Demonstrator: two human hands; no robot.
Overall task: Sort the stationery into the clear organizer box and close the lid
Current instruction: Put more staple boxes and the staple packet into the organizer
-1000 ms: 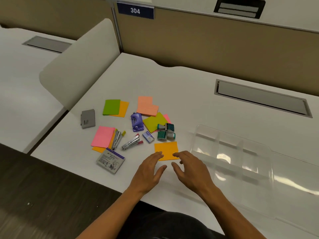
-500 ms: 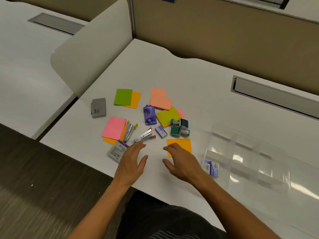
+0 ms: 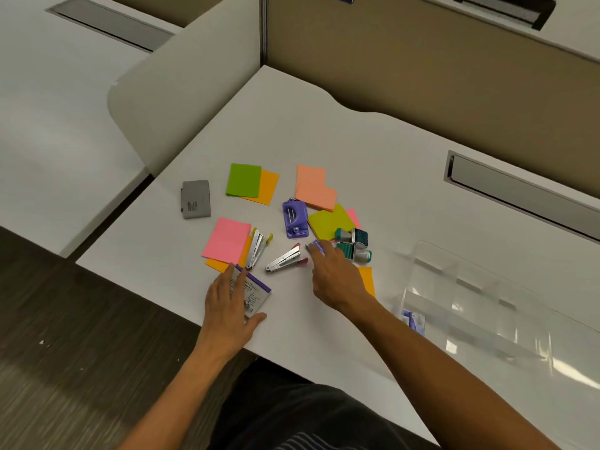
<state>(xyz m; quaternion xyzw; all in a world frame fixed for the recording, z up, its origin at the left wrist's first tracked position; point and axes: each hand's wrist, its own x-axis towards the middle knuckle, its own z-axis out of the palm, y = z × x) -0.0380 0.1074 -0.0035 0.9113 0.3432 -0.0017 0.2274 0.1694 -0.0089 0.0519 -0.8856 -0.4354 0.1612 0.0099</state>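
L hand (image 3: 231,306) lies flat on the white packet (image 3: 255,292) at the tabletop's (image 3: 324,134) 7 o'clock edge, fingers spread, thumb out by its near corner; R hand (image 3: 337,277) reaches toward 11 o'clock, fingers together on the small purple box (image 3: 318,246) just beside the stapler (image 3: 285,258), grip unclear. Clear box (image 3: 487,306) sits open at 4 o'clock, one purple packet (image 3: 413,321) in its near-left compartment; notes (image 3: 227,240), stamps (image 3: 355,243) still loose at centre.

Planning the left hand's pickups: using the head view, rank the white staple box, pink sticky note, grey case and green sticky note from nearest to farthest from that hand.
1. White staple box: under the left hand itself.
2. Pink sticky note: just beyond the fingertips.
3. Grey case: farther back, toward the desk's left edge.
4. Green sticky note: farthest back, though close to the grey case's range.
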